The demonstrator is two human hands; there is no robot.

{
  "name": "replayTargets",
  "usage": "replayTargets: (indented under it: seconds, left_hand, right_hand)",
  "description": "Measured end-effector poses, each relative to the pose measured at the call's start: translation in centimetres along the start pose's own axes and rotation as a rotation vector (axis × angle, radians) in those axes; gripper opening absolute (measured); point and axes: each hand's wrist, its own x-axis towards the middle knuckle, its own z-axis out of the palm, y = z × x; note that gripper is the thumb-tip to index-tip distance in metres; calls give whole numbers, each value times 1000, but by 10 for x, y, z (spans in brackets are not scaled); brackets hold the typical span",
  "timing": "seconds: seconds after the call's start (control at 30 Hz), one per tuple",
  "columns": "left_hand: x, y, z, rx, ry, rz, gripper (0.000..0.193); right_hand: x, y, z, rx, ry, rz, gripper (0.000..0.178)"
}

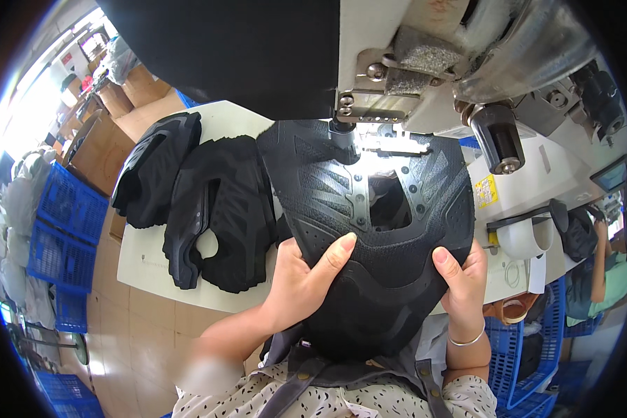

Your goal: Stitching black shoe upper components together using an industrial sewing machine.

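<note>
A black shoe upper [397,254] with a textured surface and a row of eyelets round its opening is spread between my hands. My left hand [310,279] grips its left edge, thumb on top and fingers underneath. On the opposite edge my right hand [462,282] pinches it the same way, a bracelet on its wrist. The upper's far part lies beneath the head of a sewing machine [380,104], under a bright light. A dark round post [343,139] of the machine comes down at the upper's far end; exact contact cannot be made out.
Stacks of black shoe uppers [223,209] lie on the white table [143,265] to the left. Blue crates [66,223] stand on the floor at left, another blue crate [536,355] at right. A metal cylinder [496,139] juts down at right. Another person [599,272] works at far right.
</note>
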Motion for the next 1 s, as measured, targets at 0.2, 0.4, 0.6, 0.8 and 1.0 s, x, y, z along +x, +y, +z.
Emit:
replayTargets:
  seconds: [0.2, 0.4, 0.6, 0.8, 1.0]
  left_hand:
    - [21, 3, 5, -75, 86, 105, 17]
    - [42, 3, -8, -117, 43, -19, 19]
    - [65, 12, -8, -198, 55, -7, 15]
    - [80, 9, -21, -177, 26, 41, 16]
    - [64, 8, -13, -252, 62, -10, 18]
  right_hand:
    - [17, 2, 6, 42, 3, -30, 22]
    - [35, 4, 7, 84, -18, -57, 20]
    - [53, 4, 14, 133, -4, -87, 19]
    - [49, 13, 19, 113, -43, -90, 17]
    - [39, 10, 26, 76, -59, 4, 13]
